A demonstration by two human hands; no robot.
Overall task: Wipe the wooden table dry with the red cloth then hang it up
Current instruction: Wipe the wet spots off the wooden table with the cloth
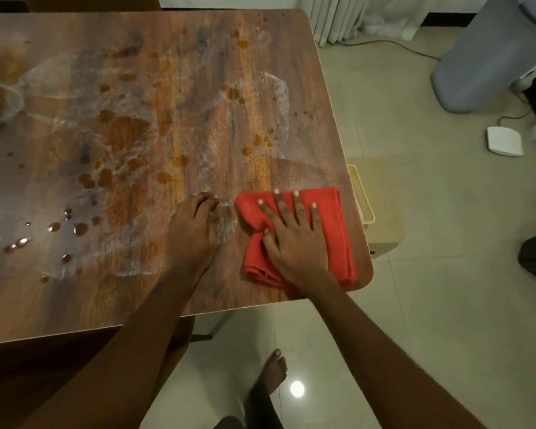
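Head view. Right hand (291, 233) lies palm down, fingers spread wide and flat, pressing on the folded red cloth (331, 230); not clenched, no pinch, just flat pressure, thumb tucked into a bunched fold at the cloth's left side. Cloth sits under and around that hand on the brown wooden table with rounded corners (167, 88), at the table's near right corner. Cloth is folded into a rough rectangle, long axis running from the near edge away from the person, slightly tilted, with stacked fold edges showing at its near end. Its right edge is close to the table's right edge.

Left hand (192, 230) rests just left of the cloth, apart from it, holding nothing. Fingers curled under, knuckles and fingertips touching bare tabletop; loosely curled, not a tight fist.

Left of the left hand and beyond both hands: scattered water droplets and dark wet patches (124, 131) plus whitish smear streaks across the wood. Clear beads of water (19, 241) sit far left of the left hand.

Right of the right hand, below the table edge: a cream plastic bin (362, 196) on pale floor tiles (430, 227). A bare foot (271, 371) stands on the tiles below the hands.
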